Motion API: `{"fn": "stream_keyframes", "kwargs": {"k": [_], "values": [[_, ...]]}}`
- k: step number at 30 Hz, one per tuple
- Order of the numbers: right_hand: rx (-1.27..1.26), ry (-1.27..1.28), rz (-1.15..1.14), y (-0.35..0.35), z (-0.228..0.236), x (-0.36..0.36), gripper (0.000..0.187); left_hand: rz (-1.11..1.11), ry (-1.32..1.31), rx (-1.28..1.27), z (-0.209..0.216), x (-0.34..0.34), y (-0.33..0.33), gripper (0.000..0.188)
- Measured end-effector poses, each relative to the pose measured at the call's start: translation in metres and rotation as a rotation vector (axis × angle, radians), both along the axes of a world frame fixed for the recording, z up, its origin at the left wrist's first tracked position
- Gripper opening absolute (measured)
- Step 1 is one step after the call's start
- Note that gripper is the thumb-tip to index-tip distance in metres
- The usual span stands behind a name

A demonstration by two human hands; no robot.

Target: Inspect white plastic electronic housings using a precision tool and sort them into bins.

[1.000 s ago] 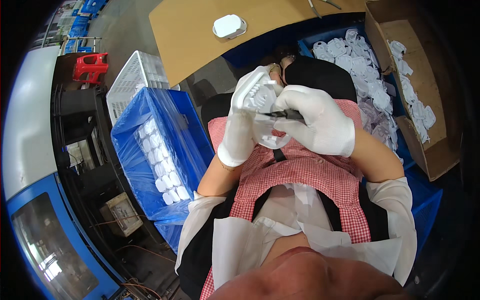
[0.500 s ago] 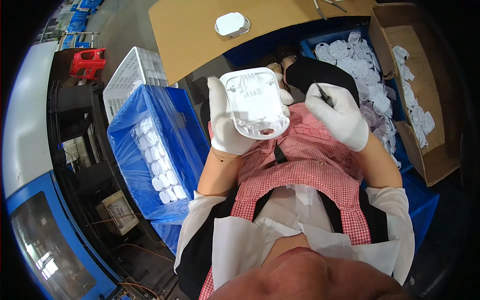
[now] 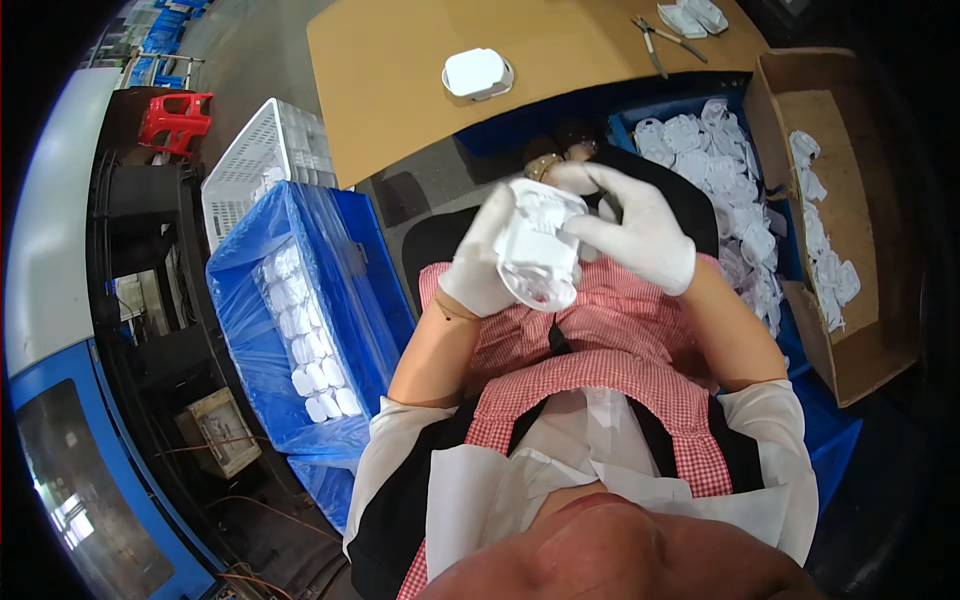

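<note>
My white-gloved left hand [image 3: 478, 268] is closed around a white plastic housing [image 3: 535, 252] with rounded corners and moulded ribs inside, held tilted above my lap. At the housing's right side is my gloved right hand [image 3: 645, 235]. Its thumb rests against the inner face and its fingers curve over the upper edge, so it grips the part too. The dark, thin tool seen earlier in the right hand does not show now; the fingers may hide it.
On the brown tabletop [image 3: 390, 90] lie a white housing [image 3: 478, 74], pliers [image 3: 652, 50] and more white parts [image 3: 692, 17]. A blue-lined crate [image 3: 375, 335] of stacked parts stands left. To the right are a blue bin [image 3: 622, 128] of loose parts and a cardboard box [image 3: 850, 370].
The housing has tilted and turned partly edge-on. My right hand has come left onto it, and the dark tool has gone from sight. The view has shifted slightly, showing more tabletop.
</note>
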State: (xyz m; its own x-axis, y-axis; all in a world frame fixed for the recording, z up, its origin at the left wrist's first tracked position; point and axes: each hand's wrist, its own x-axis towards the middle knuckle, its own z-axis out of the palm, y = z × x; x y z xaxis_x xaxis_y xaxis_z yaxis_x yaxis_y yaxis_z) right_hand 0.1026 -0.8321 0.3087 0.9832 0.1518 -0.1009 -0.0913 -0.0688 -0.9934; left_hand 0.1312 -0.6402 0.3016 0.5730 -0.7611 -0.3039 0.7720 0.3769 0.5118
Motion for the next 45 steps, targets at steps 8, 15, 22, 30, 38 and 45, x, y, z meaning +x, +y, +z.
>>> {"fn": "stream_keyframes", "kwargs": {"k": [8,15,22,30,38,45], "values": [[0.318,0.412,-0.327,0.011,-0.020,0.038,0.021,0.497,-0.682,0.529,-0.043,0.048,-0.010,0.086],[-0.252,-0.223,-0.251,0.022,-0.056,0.077,0.044,0.588,-0.139,0.154,-0.061,0.107,-0.029,0.070],[-0.498,-0.418,-0.332,0.023,-0.060,0.134,0.020,0.651,-0.614,0.202,-0.071,0.162,-0.022,0.073],[-0.384,-0.338,-0.040,0.059,-0.065,0.150,0.021,0.430,-0.319,0.107,-0.082,0.152,-0.004,0.049],[-0.687,-0.386,-0.491,0.045,-0.078,0.193,0.042,0.690,-0.464,0.392,-0.101,0.185,-0.002,0.041],[-0.538,-0.274,-0.447,0.052,-0.115,0.245,0.039,0.907,-0.844,1.029,-0.132,0.241,-0.005,0.041]]}}
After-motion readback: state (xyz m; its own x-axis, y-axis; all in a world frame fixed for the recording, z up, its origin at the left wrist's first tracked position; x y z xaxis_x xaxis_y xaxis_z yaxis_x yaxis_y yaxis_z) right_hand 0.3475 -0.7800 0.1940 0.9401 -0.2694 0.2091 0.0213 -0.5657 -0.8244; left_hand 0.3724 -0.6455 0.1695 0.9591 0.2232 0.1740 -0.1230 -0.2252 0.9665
